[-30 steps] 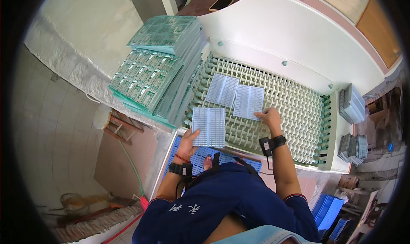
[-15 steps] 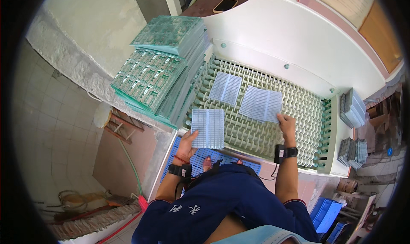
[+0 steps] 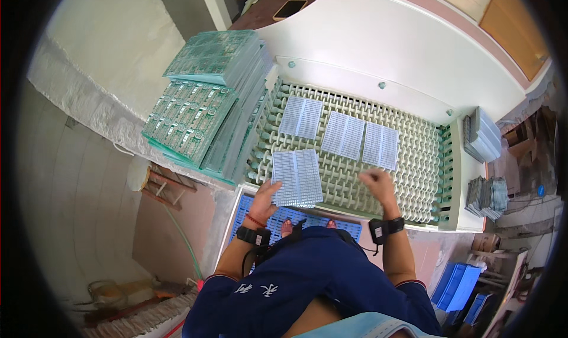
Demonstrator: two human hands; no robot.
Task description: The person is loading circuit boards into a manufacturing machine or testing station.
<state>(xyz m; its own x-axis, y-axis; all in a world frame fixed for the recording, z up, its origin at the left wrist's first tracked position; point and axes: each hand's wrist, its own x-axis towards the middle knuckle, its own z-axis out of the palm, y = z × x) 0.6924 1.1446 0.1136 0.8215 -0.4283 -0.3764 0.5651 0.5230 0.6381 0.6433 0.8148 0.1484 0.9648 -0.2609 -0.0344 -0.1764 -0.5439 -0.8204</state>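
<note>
My left hand [image 3: 264,200] grips a small stack of pale grid-patterned circuit board panels [image 3: 297,179] by its left edge, at the near side of a roller conveyor. Bare and closed, the fingers of my right hand [image 3: 378,187] curl over the rollers just right of that stack, with nothing visible in them. Three similar panels lie flat on the white rollers [image 3: 414,181]: a left panel [image 3: 300,118], a middle panel [image 3: 343,135] and a right panel [image 3: 380,146]. The middle and right ones sit almost edge to edge.
Tall stacks of green circuit boards [image 3: 189,116] stand left of the conveyor. Pale panels [image 3: 485,138] and darker panels [image 3: 488,197] rest against its right side. A phone [image 3: 290,9] lies beyond the white housing [image 3: 355,36]. Blue crates [image 3: 455,286] sit at lower right.
The right panel, which overlapped the middle one under my right hand, now lies beside it. My right hand has let go and come back leftward. The stack in my left hand is slightly turned.
</note>
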